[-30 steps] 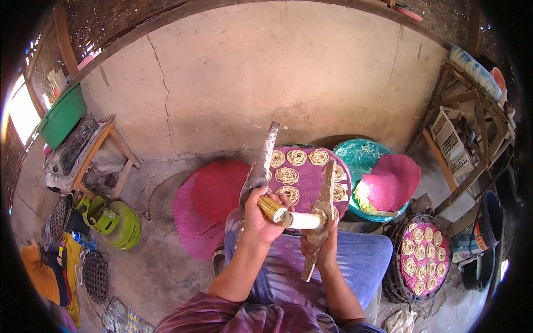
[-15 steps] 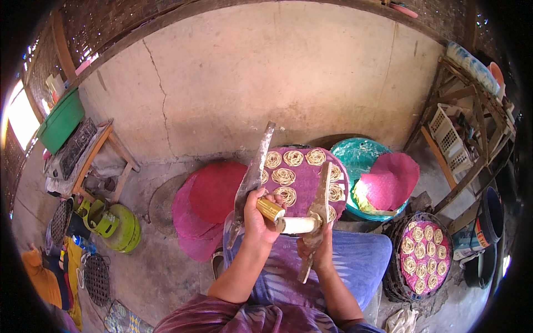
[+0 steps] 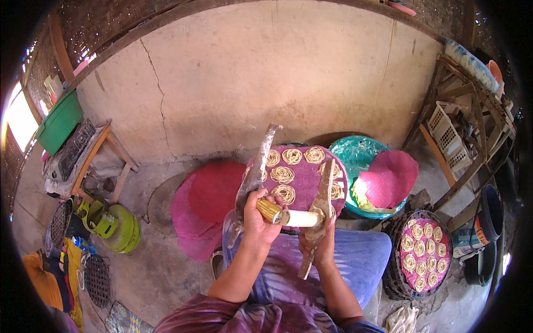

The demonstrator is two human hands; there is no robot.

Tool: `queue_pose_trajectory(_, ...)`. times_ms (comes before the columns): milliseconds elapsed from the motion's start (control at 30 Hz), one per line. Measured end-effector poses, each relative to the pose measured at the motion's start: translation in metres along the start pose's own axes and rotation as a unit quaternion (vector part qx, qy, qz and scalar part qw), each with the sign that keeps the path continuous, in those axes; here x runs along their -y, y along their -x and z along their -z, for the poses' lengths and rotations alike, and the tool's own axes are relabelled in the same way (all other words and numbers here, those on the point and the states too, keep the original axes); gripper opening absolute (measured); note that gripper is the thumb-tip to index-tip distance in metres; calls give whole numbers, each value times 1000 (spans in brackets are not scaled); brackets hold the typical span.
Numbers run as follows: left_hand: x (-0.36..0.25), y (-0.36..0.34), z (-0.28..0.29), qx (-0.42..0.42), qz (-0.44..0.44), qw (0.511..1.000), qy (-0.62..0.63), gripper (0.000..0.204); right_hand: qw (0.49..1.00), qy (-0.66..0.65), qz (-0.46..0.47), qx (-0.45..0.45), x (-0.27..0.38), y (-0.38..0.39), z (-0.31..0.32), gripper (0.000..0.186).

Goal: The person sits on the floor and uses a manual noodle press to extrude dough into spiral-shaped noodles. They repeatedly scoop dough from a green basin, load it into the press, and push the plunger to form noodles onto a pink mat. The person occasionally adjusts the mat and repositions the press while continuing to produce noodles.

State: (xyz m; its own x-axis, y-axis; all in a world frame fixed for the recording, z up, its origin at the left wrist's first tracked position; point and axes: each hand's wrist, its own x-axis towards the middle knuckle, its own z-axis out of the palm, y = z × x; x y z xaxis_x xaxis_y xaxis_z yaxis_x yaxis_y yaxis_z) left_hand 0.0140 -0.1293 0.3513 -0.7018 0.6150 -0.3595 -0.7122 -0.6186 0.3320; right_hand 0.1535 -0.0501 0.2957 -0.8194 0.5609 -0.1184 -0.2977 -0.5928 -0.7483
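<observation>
My left hand (image 3: 262, 222) is closed around a brass tube (image 3: 268, 212) fixed to a long, worn wooden bar (image 3: 256, 175), part of a hand-operated noodle press. My right hand (image 3: 320, 244) grips a second wooden bar (image 3: 322, 194), from which a pale cylindrical plunger (image 3: 302, 218) sticks out to the left. Its free end meets the mouth of the tube, roughly in line with it. How far it enters, I cannot tell. Behind both bars lies a round purple cloth-covered tray (image 3: 305, 180) carrying several coiled noodle nests (image 3: 282, 175).
Blue patterned cloth (image 3: 355, 250) covers my lap area. To the right stand a teal basin (image 3: 355, 150) with pink sheets (image 3: 388, 175) and a basket (image 3: 396, 277) of noodle nests. Round red mats (image 3: 214, 191) and a green gas cylinder (image 3: 125, 227) are at left; a cracked wall (image 3: 266, 72) rises ahead.
The pale plunger has tilted and shifted, so its end now lines up with the brass tube's mouth. My right hand and its bar moved slightly; my left hand stayed nearly still.
</observation>
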Motion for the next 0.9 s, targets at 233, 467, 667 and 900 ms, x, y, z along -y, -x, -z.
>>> queue_pose_trajectory(233,-7,-1,4,22,29,999,-10,21,999,-25,-11,-22,1,0,1,68)
queue_pose_trajectory(467,-4,-1,2,-6,30,999,9,24,999,18,-38,22,-4,-2,5,75)
queue_pose_trajectory(667,-11,-2,4,-17,90,994,56,25,998,-51,-31,0,27,4,0,78)
queue_pose_trajectory(900,-20,2,0,20,113,992,59,27,1000,5,-27,7,33,12,1,72)
